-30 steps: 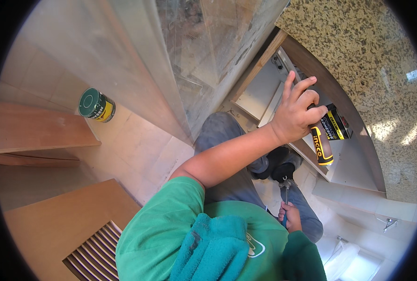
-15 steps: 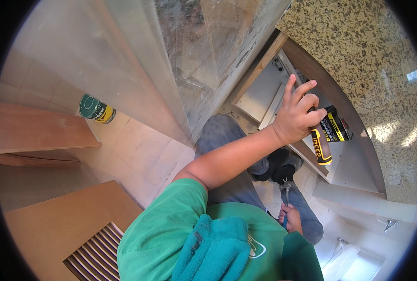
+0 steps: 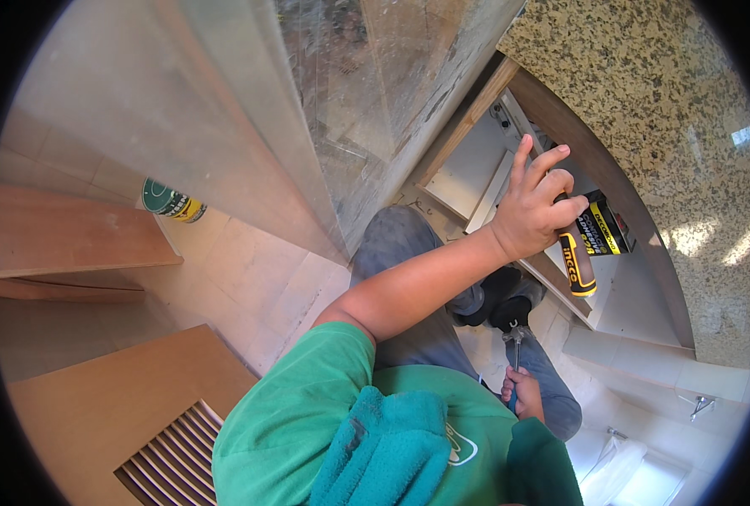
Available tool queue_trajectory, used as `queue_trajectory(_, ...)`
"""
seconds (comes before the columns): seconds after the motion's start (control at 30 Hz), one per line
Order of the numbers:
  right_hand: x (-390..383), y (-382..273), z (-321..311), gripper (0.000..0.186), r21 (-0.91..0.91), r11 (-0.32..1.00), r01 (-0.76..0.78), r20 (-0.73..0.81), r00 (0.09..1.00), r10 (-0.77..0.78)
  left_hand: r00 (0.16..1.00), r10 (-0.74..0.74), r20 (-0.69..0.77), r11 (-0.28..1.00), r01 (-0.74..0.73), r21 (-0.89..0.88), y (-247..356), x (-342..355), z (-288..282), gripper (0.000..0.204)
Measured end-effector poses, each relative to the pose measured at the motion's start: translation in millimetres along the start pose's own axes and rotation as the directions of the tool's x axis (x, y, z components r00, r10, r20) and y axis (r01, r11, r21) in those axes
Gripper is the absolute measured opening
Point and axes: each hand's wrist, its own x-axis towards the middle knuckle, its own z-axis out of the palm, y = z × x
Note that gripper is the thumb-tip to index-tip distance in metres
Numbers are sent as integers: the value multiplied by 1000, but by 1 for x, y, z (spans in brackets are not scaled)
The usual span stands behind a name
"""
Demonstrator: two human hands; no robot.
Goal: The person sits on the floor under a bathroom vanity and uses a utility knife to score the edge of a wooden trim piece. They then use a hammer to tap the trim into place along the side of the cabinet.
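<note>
My left hand [image 3: 539,207] reaches into the curved cabinet opening. Its thumb and index finger close at the top of a grey tool handle with black and yellow trim [image 3: 577,263]; the tool's other end is hidden behind the hand, and two other fingers stretch away from it. Beyond the fingers, a black-and-yellow box [image 3: 601,226] sits inside the cabinet [image 3: 628,291]. Low in front of my body, my right hand [image 3: 522,392] wraps round the blue grip of a small claw hammer [image 3: 517,337], its metal head beside my foot.
A speckled granite counter [image 3: 636,93] overhangs the cabinet. A large smudged panel [image 3: 366,126] rises close on the left. Further left are a green-and-yellow tin [image 3: 168,201], wooden boards [image 3: 71,228] and a louvred door [image 3: 113,388]. Tiled floor [image 3: 240,278] shows between them.
The large panel has shifted slightly and covers a little more of the green-and-yellow tin. Both hands and what they hold look unmoved.
</note>
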Motion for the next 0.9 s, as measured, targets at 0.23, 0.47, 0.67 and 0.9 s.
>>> queue_trajectory(0.23, -2, 0, 2, 21, 17, 1000, 6, -8, 1000, -6, 1000, -9, 11, 1000, 9, -23, 0, -1, -1, 32)
queue_trajectory(0.47, -4, -3, 4, 21, -3, 1000, -9, -14, 1000, 9, 1000, -4, 5, 999, 5, -40, -2, -1, -5, 28)
queue_trajectory(0.67, -2, 0, 1, 20, -8, 1000, 14, -14, 1000, -14, 1000, 2, 27, 996, 0, -90, -2, 1, -16, 26)
queue_trajectory(0.9, -5, -2, 3, 20, -7, 1000, 22, -19, 1000, -22, 998, 7, 66, 995, 0, -105, -3, 1, -22, 28)
